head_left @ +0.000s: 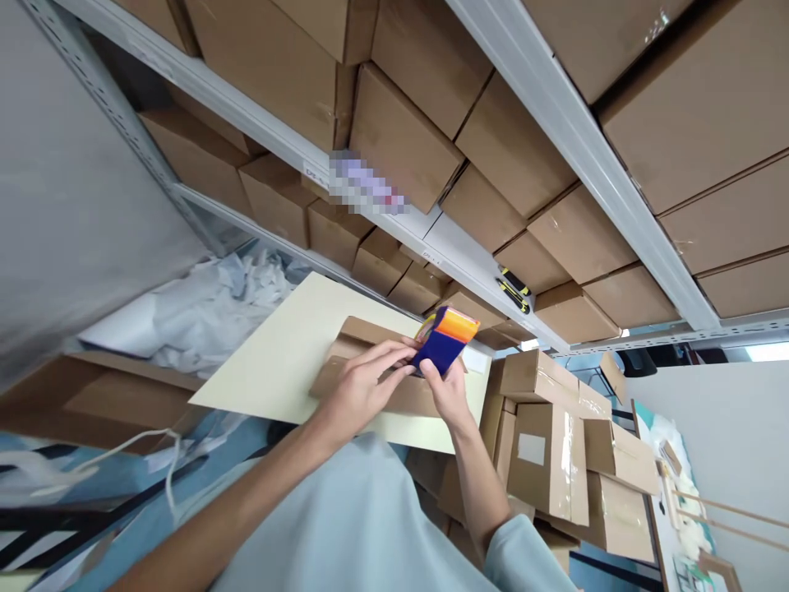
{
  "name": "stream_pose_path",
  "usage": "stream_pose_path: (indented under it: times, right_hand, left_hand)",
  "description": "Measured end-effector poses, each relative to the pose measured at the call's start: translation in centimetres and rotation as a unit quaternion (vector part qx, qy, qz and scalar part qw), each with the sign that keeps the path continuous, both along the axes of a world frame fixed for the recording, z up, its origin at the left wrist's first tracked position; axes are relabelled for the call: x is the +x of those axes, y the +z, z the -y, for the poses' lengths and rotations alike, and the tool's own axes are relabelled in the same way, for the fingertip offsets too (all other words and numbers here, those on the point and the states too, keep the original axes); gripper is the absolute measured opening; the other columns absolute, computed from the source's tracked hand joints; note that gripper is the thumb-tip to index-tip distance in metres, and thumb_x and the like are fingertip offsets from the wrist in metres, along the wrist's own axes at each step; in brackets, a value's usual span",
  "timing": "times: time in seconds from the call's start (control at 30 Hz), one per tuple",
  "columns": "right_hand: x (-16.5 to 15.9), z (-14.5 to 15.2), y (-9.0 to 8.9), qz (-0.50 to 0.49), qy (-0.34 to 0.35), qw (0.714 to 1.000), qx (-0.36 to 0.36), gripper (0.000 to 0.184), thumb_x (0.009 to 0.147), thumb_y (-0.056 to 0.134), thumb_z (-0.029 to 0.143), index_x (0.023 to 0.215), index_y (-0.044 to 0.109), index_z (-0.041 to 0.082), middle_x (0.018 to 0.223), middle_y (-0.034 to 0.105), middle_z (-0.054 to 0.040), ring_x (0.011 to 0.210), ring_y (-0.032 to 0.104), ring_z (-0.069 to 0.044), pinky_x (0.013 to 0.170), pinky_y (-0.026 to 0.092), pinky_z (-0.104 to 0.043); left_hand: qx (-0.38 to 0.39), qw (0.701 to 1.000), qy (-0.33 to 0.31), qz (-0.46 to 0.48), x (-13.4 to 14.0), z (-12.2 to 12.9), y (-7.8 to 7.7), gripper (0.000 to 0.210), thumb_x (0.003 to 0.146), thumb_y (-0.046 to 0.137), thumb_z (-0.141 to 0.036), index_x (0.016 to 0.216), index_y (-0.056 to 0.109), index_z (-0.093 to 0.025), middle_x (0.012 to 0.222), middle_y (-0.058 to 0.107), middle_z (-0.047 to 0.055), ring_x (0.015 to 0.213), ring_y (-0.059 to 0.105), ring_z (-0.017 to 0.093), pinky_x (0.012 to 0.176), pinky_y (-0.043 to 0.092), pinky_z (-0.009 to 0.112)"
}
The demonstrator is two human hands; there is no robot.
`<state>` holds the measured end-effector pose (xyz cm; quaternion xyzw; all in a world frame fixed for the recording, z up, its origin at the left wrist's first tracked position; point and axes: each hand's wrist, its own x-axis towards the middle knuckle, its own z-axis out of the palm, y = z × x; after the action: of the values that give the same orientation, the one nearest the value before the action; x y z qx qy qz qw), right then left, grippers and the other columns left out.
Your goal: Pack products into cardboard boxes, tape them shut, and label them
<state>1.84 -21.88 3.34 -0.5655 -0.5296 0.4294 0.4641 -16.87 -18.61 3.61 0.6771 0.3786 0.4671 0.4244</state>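
In front of me, a small dark blue packet with an orange panel (439, 352) is held above a cardboard box. A curved yellow edge shows at its left side; I cannot make out what that belongs to. My right hand (449, 390) grips the packet from the lower right, thumb on its face. The fingers and thumb of my left hand (376, 378) come together at the packet's left edge and seem to pinch it. Below both hands lies the brown cardboard box (351, 335), partly covered by them, on a pale cream board (259, 370).
Shelves (523, 57) filled with cardboard boxes stand in front. Yellow-and-black cutters (514, 289) lie on a shelf ledge. Crumpled white wrapping (215, 304) and an open carton (92, 395) are at left. Stacked cartons (548, 452) stand at right.
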Motion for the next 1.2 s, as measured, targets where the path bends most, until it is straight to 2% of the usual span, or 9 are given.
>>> stream_pose_path:
  times: [0.1, 0.2, 0.33, 0.43, 0.57, 0.73, 0.9, 1.1, 1.2]
  right_hand:
    - [-0.4, 0.1, -0.5, 0.016, -0.006, 1.0, -0.007, 0.076, 0.094, 0.069, 0.089, 0.128, 0.073, 0.021, 0.118, 0.083, -0.014, 0.116, 0.078, -0.034, 0.109, 0.064, -0.051]
    - [-0.8, 0.7, -0.8, 0.046, 0.004, 0.999, -0.003, 0.071, 0.094, 0.075, 0.084, 0.127, 0.075, 0.021, 0.118, 0.083, -0.0121, 0.113, 0.079, -0.032, 0.107, 0.065, -0.047]
    - [-0.7, 1.8, 0.3, 0.107, 0.084, 0.991, -0.003, 0.061, 0.1, 0.078, 0.07, 0.135, 0.073, 0.02, 0.124, 0.082, -0.0123, 0.112, 0.079, -0.03, 0.102, 0.066, -0.043]
    - [-0.3, 2.3, 1.4, 0.179, 0.143, 0.973, 0.026, 0.043, 0.107, 0.074, 0.058, 0.128, 0.073, 0.02, 0.119, 0.082, -0.0126, 0.106, 0.078, -0.028, 0.099, 0.064, -0.041]
    - [0.3, 2.7, 2.2, 0.298, 0.193, 0.932, 0.076, 0.021, 0.108, 0.074, 0.043, 0.112, 0.07, 0.022, 0.105, 0.078, -0.0107, 0.096, 0.074, -0.026, 0.092, 0.062, -0.039]
    - [0.9, 2.9, 2.4, 0.365, 0.222, 0.895, 0.126, 0.016, 0.108, 0.069, 0.034, 0.099, 0.06, 0.025, 0.092, 0.071, -0.008, 0.086, 0.068, -0.026, 0.085, 0.058, -0.038]
    - [1.3, 2.9, 3.0, 0.386, 0.245, 0.871, 0.181, 0.011, 0.109, 0.06, 0.027, 0.099, 0.057, 0.026, 0.087, 0.068, -0.0057, 0.081, 0.064, -0.025, 0.083, 0.055, -0.038]
    - [1.9, 3.4, 3.2, 0.397, 0.267, 0.86, 0.178, 0.009, 0.106, 0.065, 0.026, 0.1, 0.059, 0.026, 0.092, 0.071, -0.0079, 0.084, 0.068, -0.027, 0.085, 0.055, -0.04]
    - [2.1, 3.7, 3.3, 0.398, 0.272, 0.858, 0.176, 0.01, 0.107, 0.066, 0.031, 0.101, 0.06, 0.026, 0.092, 0.071, -0.0088, 0.087, 0.069, -0.029, 0.085, 0.056, -0.042]
  left_hand:
    - [-0.015, 0.999, -0.036, -0.012, -1.1, 0.0, -0.9, 0.029, 0.107, 0.061, -0.044, 0.11, 0.081, -0.023, 0.117, 0.085, 0.007, 0.103, 0.082, 0.022, 0.096, 0.067, 0.03]
    - [-0.013, 0.999, -0.024, -0.02, -2.7, 0.4, -0.9, 0.028, 0.106, 0.065, -0.046, 0.107, 0.082, -0.024, 0.111, 0.085, 0.006, 0.1, 0.082, 0.022, 0.094, 0.066, 0.03]
    - [-0.004, 0.998, 0.061, -0.011, -5.4, 0.5, 1.2, 0.035, 0.107, 0.066, -0.046, 0.132, 0.077, -0.024, 0.121, 0.081, 0.008, 0.101, 0.079, 0.021, 0.094, 0.066, 0.031]
    - [0.022, 0.998, 0.059, -0.007, -7.0, 0.2, 2.9, 0.042, 0.107, 0.066, -0.046, 0.144, 0.073, -0.028, 0.132, 0.077, 0.008, 0.111, 0.078, 0.024, 0.102, 0.066, 0.035]
    - [0.061, 0.997, 0.03, -0.024, -8.2, 0.2, 4.2, 0.032, 0.105, 0.07, -0.043, 0.135, 0.078, -0.032, 0.128, 0.079, 0.006, 0.116, 0.077, 0.025, 0.104, 0.066, 0.037]
    - [0.145, 0.989, 0.027, -0.014, -8.9, 1.0, 5.4, 0.02, 0.106, 0.073, -0.027, 0.123, 0.078, -0.036, 0.114, 0.081, -0.002, 0.103, 0.077, 0.018, 0.097, 0.064, 0.034]
    - [0.129, 0.991, 0.012, -0.028, -9.5, 1.6, 6.5, 0.015, 0.108, 0.071, -0.029, 0.114, 0.079, -0.039, 0.107, 0.082, -0.005, 0.093, 0.077, 0.017, 0.086, 0.064, 0.033]
    - [0.178, 0.983, -0.012, -0.054, -9.9, 1.8, 6.4, 0.022, 0.109, 0.067, -0.028, 0.119, 0.081, -0.042, 0.103, 0.083, -0.005, 0.09, 0.077, 0.018, 0.087, 0.067, 0.032]
    - [0.163, 0.984, -0.022, -0.062, -10.1, 2.2, 6.0, 0.032, 0.107, 0.066, -0.027, 0.126, 0.083, -0.047, 0.101, 0.083, -0.004, 0.087, 0.077, 0.021, 0.087, 0.069, 0.036]
